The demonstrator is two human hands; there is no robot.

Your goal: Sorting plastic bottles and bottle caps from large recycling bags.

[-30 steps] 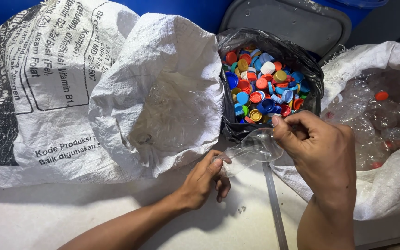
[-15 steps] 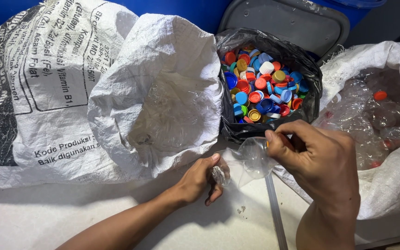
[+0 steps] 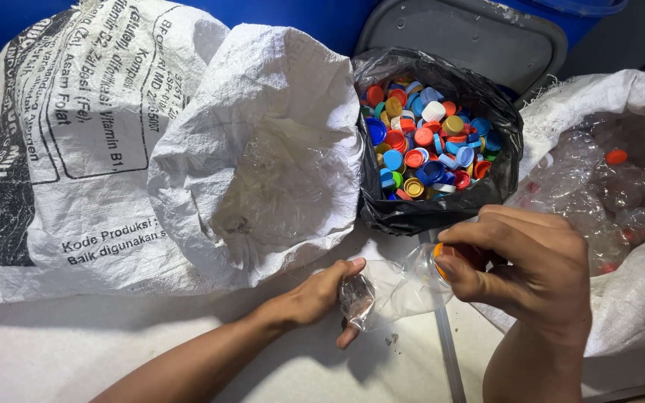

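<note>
clear crushed plastic bottle (image 3: pixel 397 287) lay sideways just above the pale floor (image 3: pixel 113 351), gripped at both ends. left hand (image 3: pixel 322 295) came in from the lower left, forearm stretched across the floor, fingers pinched shut on the bottle's crumpled base end. right hand (image 3: pixel 524 269) came up from the bottom right edge, wrist bent, fingers curled tight round the bottle neck with thumb and forefinger closed over an orange cap (image 3: pixel 440 261). bottle spanned the gap between both hands, near the floor's front middle.

packages: big white woven sack (image 3: pixel 46 149) with black printed text and a boxed panel filled the left side, its open mouth (image 3: pixel 270 172) folded toward the hands, just behind the left hand. black plastic bag (image 3: pixel 442 213) sat behind the bottle at centre, full of loose bottle caps (image 3: pixel 427 142), blue, red, orange, yellow, white. second white woven sack (image 3: pixel 628 298) at the right edge, touching the right hand's far side, held clear crushed bottles (image 3: pixel 606 194), some with red caps. grey lid (image 3: pixel 472 33) and blue wall (image 3: pixel 300 15) behind.
</note>
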